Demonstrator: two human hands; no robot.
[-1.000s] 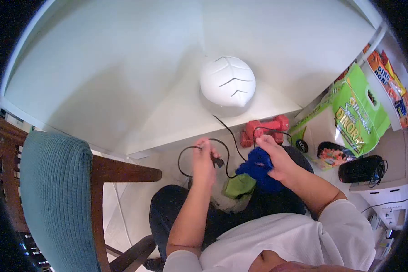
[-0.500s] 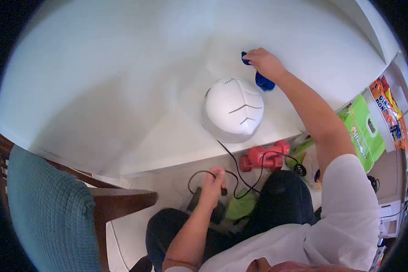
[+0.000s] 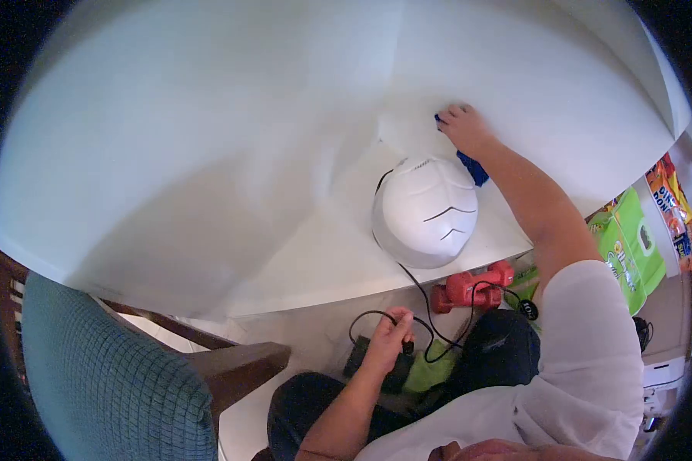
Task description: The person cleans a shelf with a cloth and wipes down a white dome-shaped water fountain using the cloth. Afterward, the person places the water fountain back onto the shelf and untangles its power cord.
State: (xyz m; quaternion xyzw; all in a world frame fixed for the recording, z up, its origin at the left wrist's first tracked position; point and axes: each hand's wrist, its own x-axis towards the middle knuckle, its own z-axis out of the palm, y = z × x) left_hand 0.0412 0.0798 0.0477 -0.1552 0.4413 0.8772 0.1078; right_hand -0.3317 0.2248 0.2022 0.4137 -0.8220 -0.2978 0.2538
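My right hand (image 3: 467,129) presses a dark blue cloth (image 3: 475,169) against the white surface beyond a white, domed appliance (image 3: 429,211). Part of the cloth pokes out at the fingertips and more hangs below the palm. The appliance has dark curved lines on its top, and a black power cord (image 3: 415,284) runs from it over the edge. Lower down, my left hand (image 3: 392,336) is closed around that cord, with a dark end piece, perhaps the plug, showing below the fingers.
Red dumbbells (image 3: 469,288) lie on the floor below the white ledge (image 3: 315,296). A chair with a teal cushion (image 3: 123,361) and wooden arm stands at the left. On the right are a green package (image 3: 634,246) and orange snack bags (image 3: 669,196).
The view has shifted, so the scene sits lower and further right. My right hand has moved slightly with the cloth, nearer the surface. My left hand keeps the cord.
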